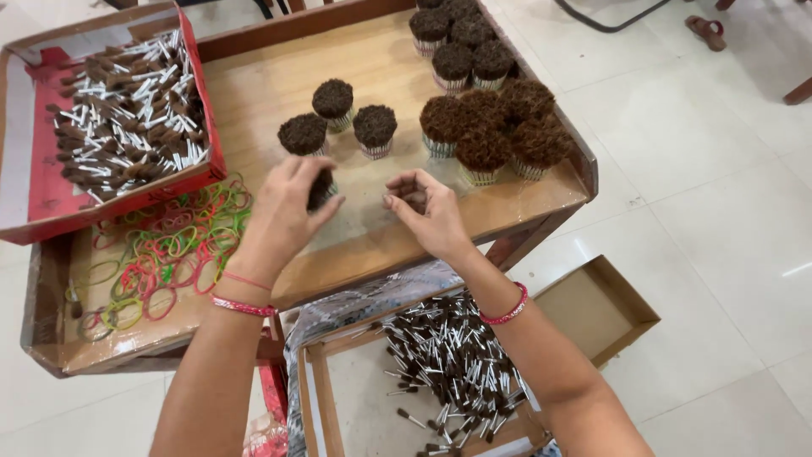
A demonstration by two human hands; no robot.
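Frame centre: left hand [283,211] curls closed around a dark brown-tipped bundle of sticks [320,188], largely hidden. Right hand [425,213], fingers bent, pinches something indistinct over the wooden tray [254,93].

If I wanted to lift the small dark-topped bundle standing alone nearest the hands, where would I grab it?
Probably by the pale banded base of the bundle, pinching it from the sides, reaching from the near table edge. It stands upright, and its dark top is wide, fuzzy and likely crumbly. There is free space around it, so fingers should fit without bumping its neighbours.

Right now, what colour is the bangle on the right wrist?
Pinkish red bangle, clearest in the head view, just below the right hand.
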